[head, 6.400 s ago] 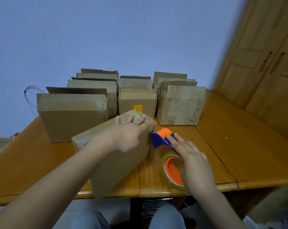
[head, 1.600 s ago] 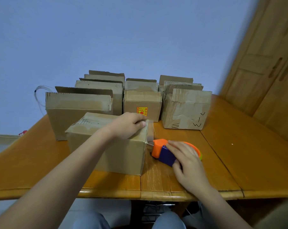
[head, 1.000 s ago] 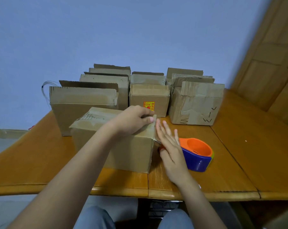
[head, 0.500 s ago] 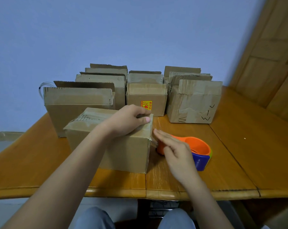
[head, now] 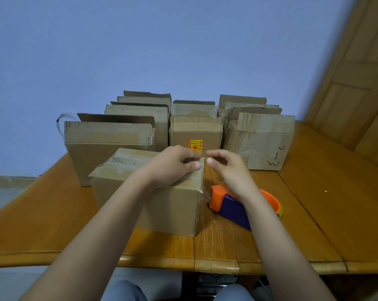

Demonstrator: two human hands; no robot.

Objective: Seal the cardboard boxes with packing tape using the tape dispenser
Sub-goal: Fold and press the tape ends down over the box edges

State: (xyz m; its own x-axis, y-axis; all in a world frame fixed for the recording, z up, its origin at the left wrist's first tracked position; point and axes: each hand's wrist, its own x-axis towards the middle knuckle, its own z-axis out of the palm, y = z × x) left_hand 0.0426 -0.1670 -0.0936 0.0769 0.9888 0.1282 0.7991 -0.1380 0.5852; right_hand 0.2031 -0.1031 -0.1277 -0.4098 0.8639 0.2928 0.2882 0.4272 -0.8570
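My left hand [head: 172,168] lies flat on the box [head: 153,192] in the middle of the frame so it stays put; my right hand [head: 229,170] pinches the tape end at its corner, grip closed; the tape dispenser [head: 233,205] rests on the tabletop [head: 314,213] just right

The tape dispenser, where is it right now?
The tape dispenser lies on the wooden table, just right of the front cardboard box, partly under the right hand.
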